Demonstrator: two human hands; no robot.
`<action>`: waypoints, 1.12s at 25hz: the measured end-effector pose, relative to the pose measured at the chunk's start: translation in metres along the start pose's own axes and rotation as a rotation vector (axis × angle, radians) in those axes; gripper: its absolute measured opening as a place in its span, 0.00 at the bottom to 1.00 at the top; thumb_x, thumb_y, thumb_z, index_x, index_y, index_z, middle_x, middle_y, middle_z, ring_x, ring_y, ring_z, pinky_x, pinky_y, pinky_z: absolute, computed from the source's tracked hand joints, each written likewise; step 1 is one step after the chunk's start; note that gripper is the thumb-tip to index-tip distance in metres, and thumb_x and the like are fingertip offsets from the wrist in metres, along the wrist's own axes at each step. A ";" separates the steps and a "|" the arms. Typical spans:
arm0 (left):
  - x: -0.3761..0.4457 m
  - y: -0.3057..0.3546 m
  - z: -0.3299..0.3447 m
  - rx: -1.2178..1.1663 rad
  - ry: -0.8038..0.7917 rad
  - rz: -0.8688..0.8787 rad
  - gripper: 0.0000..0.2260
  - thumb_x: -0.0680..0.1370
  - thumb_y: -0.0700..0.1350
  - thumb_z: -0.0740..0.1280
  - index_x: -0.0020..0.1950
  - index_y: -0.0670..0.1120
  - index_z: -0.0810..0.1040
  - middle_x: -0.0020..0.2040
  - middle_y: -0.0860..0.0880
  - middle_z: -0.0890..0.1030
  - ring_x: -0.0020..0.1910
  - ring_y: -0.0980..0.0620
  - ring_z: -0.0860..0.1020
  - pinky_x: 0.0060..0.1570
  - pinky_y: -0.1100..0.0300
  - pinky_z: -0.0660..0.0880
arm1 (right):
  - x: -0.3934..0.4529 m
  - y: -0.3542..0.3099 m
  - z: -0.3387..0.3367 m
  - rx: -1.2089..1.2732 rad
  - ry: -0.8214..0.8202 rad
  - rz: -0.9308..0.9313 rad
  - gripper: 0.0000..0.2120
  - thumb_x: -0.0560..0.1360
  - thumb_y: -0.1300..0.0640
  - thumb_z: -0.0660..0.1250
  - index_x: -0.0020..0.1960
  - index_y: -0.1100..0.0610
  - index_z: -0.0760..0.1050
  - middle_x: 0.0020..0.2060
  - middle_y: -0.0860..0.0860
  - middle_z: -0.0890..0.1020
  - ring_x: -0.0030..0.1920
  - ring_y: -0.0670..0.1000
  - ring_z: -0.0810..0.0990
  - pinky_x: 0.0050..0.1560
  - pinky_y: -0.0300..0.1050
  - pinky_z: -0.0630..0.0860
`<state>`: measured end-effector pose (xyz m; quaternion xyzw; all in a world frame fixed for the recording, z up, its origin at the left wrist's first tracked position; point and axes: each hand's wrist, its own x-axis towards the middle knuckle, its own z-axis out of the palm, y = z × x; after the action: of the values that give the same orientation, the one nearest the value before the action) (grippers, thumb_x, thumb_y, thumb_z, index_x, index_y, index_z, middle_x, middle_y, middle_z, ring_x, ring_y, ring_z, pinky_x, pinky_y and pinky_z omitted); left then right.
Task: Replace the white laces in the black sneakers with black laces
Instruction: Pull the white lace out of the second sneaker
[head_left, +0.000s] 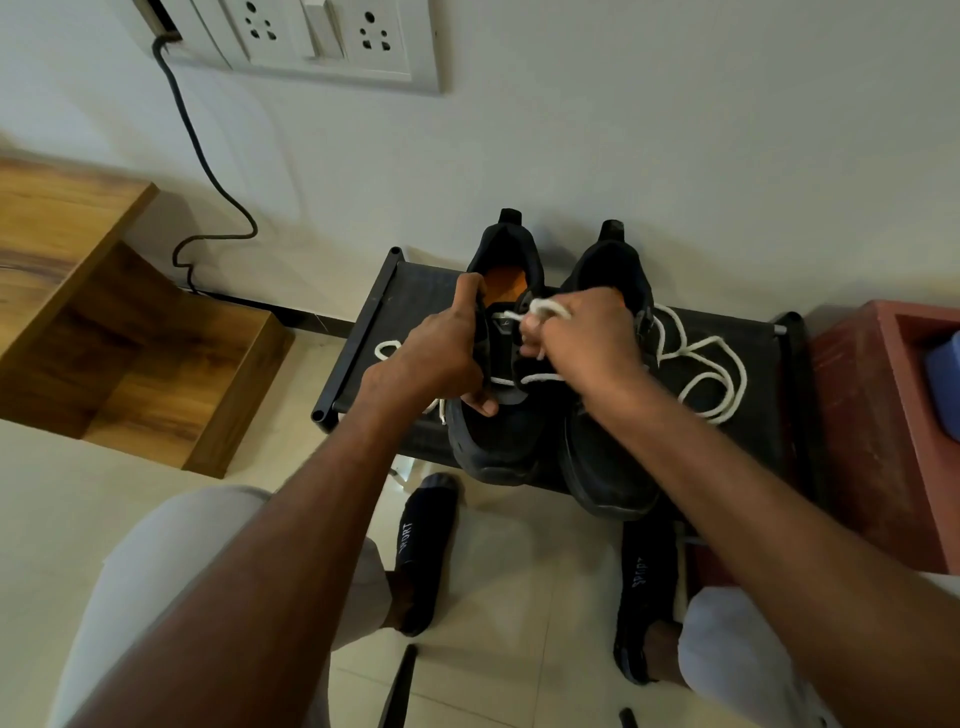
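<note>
Gripping the left black fabric sneaker (498, 415) at its collar with left hand (441, 358); right hand (582, 343) pinching white woven lace (543, 309) just above the tongue. Shoe's long axis running away from both hands, heel farthest. Probably pulling lace free rightward next.

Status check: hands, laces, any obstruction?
Left hand grips left black sneaker. Right hand pinches its white cord lace, partly unthreaded. Nothing blocking.

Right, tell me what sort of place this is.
Probably a room in a home, near a wall. A switch and socket panel is on the white wall, the floor is tiled, and black sneakers sit on a low black rack beside wooden furniture.
</note>
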<state>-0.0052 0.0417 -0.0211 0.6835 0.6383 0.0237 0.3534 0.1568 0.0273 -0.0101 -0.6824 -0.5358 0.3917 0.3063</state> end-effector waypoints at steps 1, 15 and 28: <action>0.000 0.000 0.000 0.001 0.005 0.000 0.56 0.62 0.37 0.85 0.76 0.55 0.50 0.54 0.47 0.79 0.49 0.47 0.79 0.45 0.51 0.76 | 0.005 -0.004 -0.011 0.128 0.021 0.038 0.04 0.79 0.58 0.73 0.46 0.50 0.84 0.38 0.49 0.87 0.38 0.46 0.87 0.47 0.47 0.84; 0.000 0.007 -0.028 0.170 0.015 0.024 0.51 0.69 0.54 0.82 0.79 0.57 0.49 0.75 0.41 0.70 0.68 0.38 0.74 0.66 0.41 0.73 | -0.008 -0.010 -0.048 -0.672 0.096 -0.417 0.10 0.75 0.56 0.77 0.52 0.54 0.78 0.53 0.51 0.78 0.53 0.54 0.77 0.48 0.47 0.73; -0.010 0.019 0.007 0.169 0.004 -0.031 0.66 0.59 0.43 0.87 0.81 0.58 0.42 0.69 0.39 0.74 0.65 0.36 0.77 0.61 0.43 0.74 | -0.007 0.002 -0.022 -0.615 -0.276 -0.236 0.06 0.77 0.47 0.74 0.48 0.49 0.87 0.38 0.45 0.82 0.45 0.48 0.82 0.47 0.48 0.80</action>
<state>0.0128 0.0313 -0.0124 0.7008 0.6491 -0.0342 0.2937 0.1755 0.0198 0.0006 -0.6167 -0.7400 0.2627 0.0545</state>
